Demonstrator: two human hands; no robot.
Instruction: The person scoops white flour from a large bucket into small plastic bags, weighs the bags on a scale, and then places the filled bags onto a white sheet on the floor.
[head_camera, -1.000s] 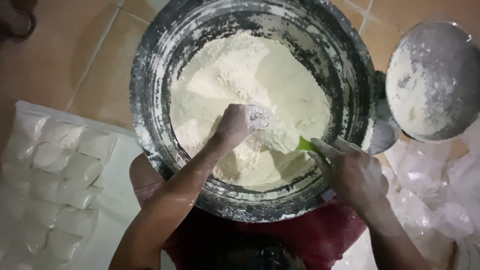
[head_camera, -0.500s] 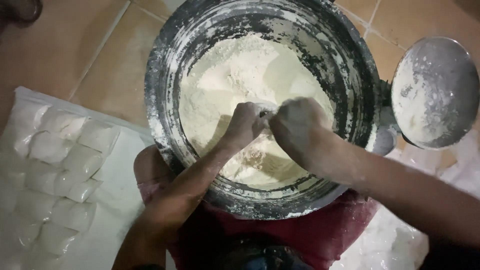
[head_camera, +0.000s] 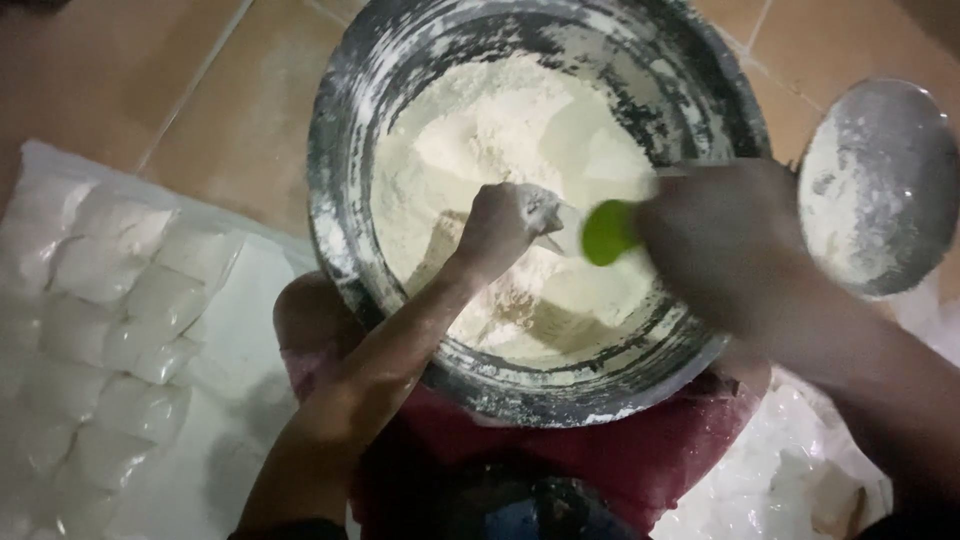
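Flour (head_camera: 520, 190) fills the big metal basin (head_camera: 340, 200), loose and powdery, best scooped. Left hand (head_camera: 505, 228) is closed around a small bag at the basin's middle; right hand (head_camera: 725, 245) grips a green-handled scoop (head_camera: 607, 232).

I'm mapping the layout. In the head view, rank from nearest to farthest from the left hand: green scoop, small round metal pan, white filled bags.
1. Green scoop: just right of the left hand, over the flour.
2. Small round metal pan: far right, on the floor.
3. White filled bags: far left; roughly as distant, too close to call.
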